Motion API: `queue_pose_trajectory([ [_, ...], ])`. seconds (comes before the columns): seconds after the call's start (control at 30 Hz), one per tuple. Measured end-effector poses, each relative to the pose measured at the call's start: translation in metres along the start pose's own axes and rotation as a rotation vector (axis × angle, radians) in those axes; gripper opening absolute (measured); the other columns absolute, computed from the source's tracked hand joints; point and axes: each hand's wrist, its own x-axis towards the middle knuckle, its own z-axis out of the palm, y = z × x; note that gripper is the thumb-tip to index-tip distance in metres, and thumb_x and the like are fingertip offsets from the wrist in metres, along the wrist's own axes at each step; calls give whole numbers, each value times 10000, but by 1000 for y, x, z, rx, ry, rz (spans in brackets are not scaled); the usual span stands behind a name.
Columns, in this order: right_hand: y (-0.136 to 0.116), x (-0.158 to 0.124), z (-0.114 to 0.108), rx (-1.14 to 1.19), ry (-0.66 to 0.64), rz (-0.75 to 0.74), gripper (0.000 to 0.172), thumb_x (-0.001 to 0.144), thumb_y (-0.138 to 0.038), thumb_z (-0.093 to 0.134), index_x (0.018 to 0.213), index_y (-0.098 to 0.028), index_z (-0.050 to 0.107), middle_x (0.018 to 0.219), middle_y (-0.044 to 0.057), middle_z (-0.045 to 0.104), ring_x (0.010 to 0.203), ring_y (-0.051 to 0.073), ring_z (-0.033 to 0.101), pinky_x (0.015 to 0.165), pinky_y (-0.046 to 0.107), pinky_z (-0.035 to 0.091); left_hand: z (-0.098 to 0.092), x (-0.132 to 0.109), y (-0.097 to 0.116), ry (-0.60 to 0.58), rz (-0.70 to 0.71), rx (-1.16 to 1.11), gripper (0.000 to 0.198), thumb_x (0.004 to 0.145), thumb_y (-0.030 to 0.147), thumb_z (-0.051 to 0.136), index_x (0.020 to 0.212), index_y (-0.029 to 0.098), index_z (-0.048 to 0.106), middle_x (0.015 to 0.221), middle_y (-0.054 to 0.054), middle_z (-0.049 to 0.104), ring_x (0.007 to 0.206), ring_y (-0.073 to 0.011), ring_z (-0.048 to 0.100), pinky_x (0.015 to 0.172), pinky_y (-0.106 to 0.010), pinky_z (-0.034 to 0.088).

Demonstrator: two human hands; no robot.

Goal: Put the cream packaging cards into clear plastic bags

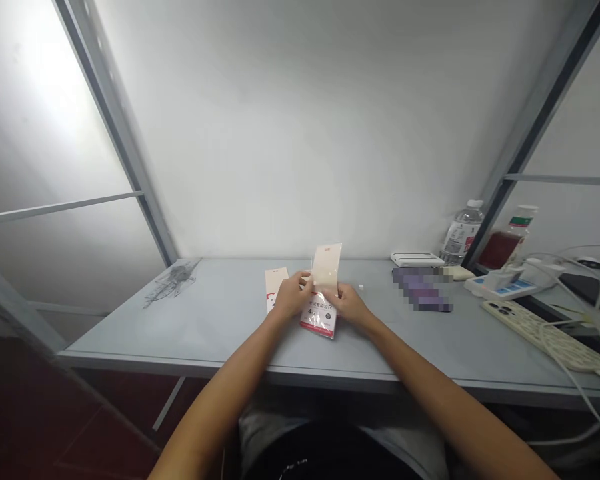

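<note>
Near the middle of the grey desk, both hands are on a clear plastic packet with a cream card and a white and red printed lower part. My left hand has its fingers closed at the packet's left edge. On the right edge, my right hand grips the packet with bent fingers. A second cream and red card packet lies on the desk, partly hidden behind my left hand. A tiny white piece rests to the right of my right hand.
On the right are a purple item, a white box, a water bottle, a red-drink bottle, a power strip, a cream phone case and cables. A dark scribble marks the desk's left side.
</note>
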Motion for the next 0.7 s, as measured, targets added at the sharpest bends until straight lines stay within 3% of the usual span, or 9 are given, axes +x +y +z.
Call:
queue_pose_trajectory([
  [0.2, -5, 4, -5, 75, 106, 58, 343, 696, -453, 567, 786, -125, 606, 752, 83, 664, 653, 200, 599, 549, 283, 445, -5, 8, 1, 40, -63, -295, 314, 834, 396, 402, 896, 149, 585, 858, -61, 644, 616, -111, 592, 550, -227, 441],
  [0.4, 3, 9, -11, 24, 231, 165, 424, 681, -564, 542, 614, -146, 548, 564, 54, 605, 498, 168, 542, 430, 256, 382, -10, 8, 11, -22, -97, -577, 348, 802, 419, 468, 878, 114, 616, 892, -113, 655, 775, -175, 625, 561, -244, 472],
  [0.53, 2, 9, -12, 42, 243, 164, 423, 669, -573, 557, 628, -153, 527, 571, 45, 598, 492, 158, 537, 428, 251, 382, -12, 8, 10, -60, -132, -713, 353, 785, 419, 505, 886, 104, 629, 900, -132, 665, 825, -197, 627, 616, -274, 485],
  [0.7, 1, 9, -12, 78, 253, 109, 448, 661, -603, 552, 620, -161, 491, 582, 39, 590, 519, 158, 544, 437, 247, 394, -14, 10, 4, -104, -151, -809, 401, 788, 431, 509, 983, 95, 609, 1059, -161, 618, 840, -196, 620, 649, -296, 498],
])
